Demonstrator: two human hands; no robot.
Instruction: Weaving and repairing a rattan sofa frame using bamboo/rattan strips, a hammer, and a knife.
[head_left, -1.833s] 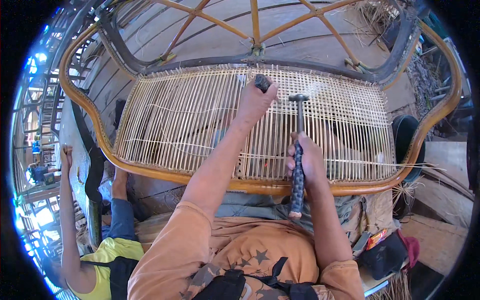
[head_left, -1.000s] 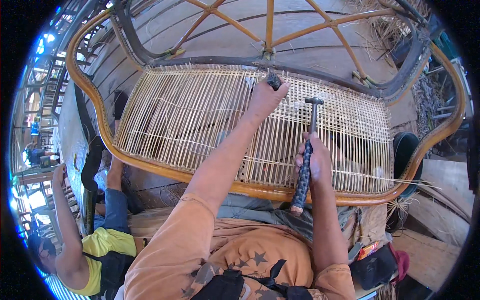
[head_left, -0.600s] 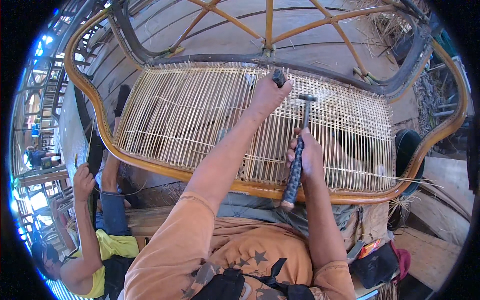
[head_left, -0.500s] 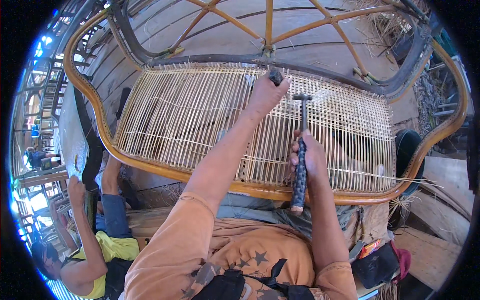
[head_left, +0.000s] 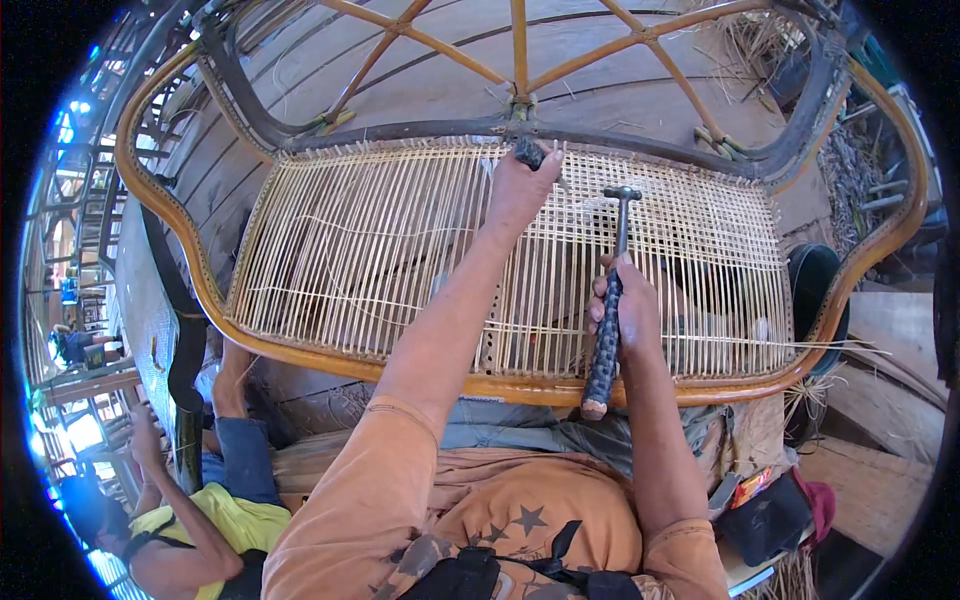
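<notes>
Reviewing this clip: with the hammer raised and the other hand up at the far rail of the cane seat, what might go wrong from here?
1. The left hand pinches a small dark tool at the far rail; the hammer in the right hand could glance off and hit fingers.
2. A missed blow may snap the thin cane strands.
3. Another person sits close at the left, possibly within reach of a slip.
</notes>
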